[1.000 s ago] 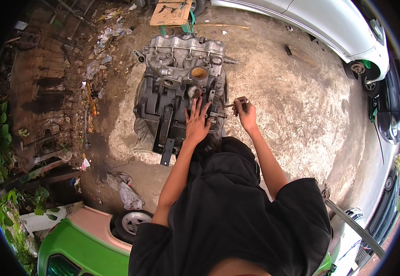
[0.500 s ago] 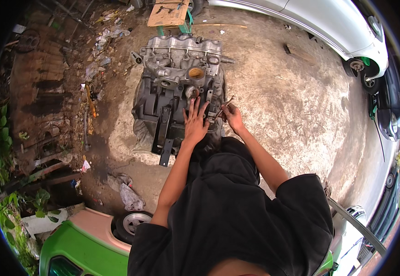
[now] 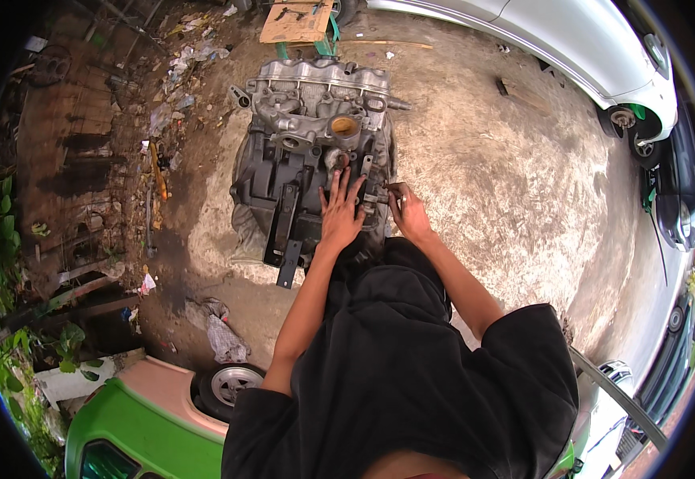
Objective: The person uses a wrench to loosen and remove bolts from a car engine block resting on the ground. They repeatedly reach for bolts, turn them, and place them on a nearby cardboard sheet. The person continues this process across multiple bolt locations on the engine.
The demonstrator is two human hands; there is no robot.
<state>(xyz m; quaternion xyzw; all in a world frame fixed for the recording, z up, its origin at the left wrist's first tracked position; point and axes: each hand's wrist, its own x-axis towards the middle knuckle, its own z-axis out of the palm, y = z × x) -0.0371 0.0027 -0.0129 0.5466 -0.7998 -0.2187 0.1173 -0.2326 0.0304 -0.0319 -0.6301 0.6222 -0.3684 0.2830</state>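
Observation:
A grey metal car engine (image 3: 291, 144) lies on the ground in front of me, its ribbed cover at the far end. My left hand (image 3: 341, 217) rests on the engine with its fingers spread, pointing away from me. At the engine's right side, my right hand (image 3: 411, 214) is closed, thumb and fingers pinched around a slim wrench, mostly hidden now by the fingers and the engine parts. Just left of my left hand, a dark flat bracket (image 3: 285, 223) stretches toward me along the engine. A round brown opening (image 3: 343, 126) sits farther up.
A small wooden table (image 3: 295, 22) with tools on it stands beyond the engine. A silver car (image 3: 555, 40) is at the far right, a green vehicle (image 3: 148, 423) behind me at left. Litter (image 3: 180, 68) lies along the left, and a wood piece (image 3: 525, 97) on the concrete.
The wrench in my right hand has turned; its end no longer sticks out up and right past the fingers. The fingers have closed in at the engine's side. My left hand stays put.

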